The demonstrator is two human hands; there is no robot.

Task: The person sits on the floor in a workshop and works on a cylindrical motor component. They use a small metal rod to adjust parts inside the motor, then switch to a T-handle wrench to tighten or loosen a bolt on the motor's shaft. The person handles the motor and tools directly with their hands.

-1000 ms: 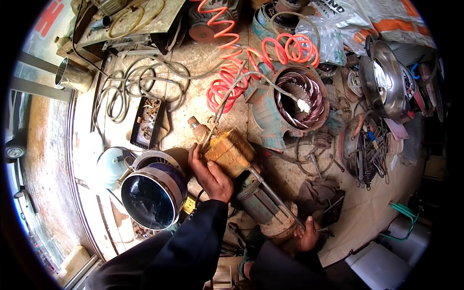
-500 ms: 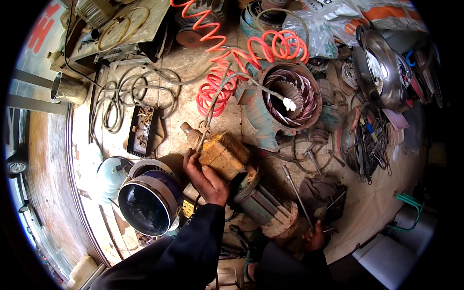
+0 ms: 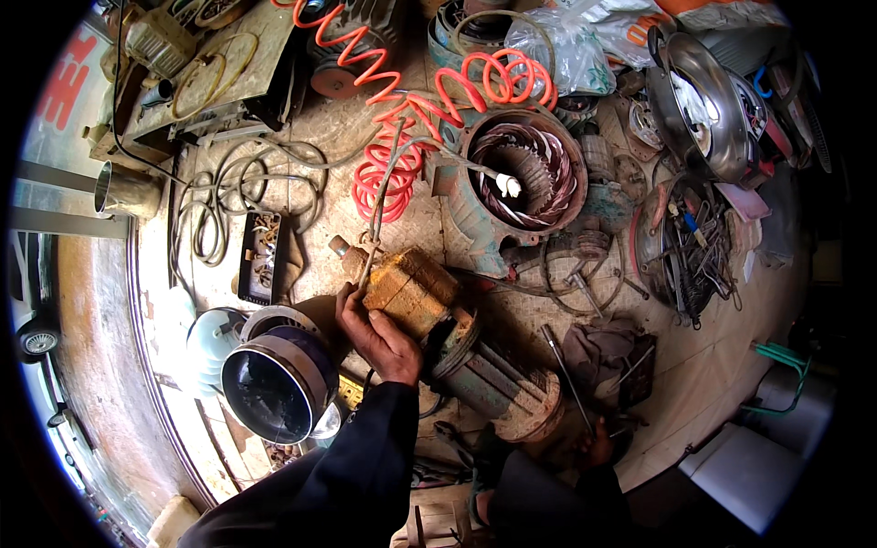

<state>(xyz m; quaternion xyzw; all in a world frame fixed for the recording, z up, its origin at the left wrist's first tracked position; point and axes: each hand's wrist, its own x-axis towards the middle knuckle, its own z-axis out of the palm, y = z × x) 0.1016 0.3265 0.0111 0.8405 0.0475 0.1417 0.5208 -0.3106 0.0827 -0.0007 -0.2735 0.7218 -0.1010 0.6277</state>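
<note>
My left hand (image 3: 382, 345) is closed on the near left side of a rusty orange pump head (image 3: 409, 294), its fingers curled round the edge. A threaded brass-like fitting (image 3: 349, 256) sticks out at the pump's far left corner, and a grey cable runs past it. Joined to the pump is a ribbed green motor body (image 3: 489, 379) with a rusty round end, lying tilted toward the lower right. My right hand (image 3: 596, 446), in shadow at the lower right, is closed round the lower end of a long steel bar (image 3: 565, 370). That bar stands slanted beside the motor's end.
A large open motor stator (image 3: 484, 210) sits beyond the pump, beside a red coiled hose (image 3: 388, 178). Left are a dark-lined pot (image 3: 265, 397) and a black tray of bolts (image 3: 247, 260). A basin of tools (image 3: 685, 256) and a dark rag (image 3: 598, 352) lie right.
The whole scene has shifted slightly left as the view moved. My left hand keeps its grip on the pump head, and my right hand stays at the steel bar's lower end.
</note>
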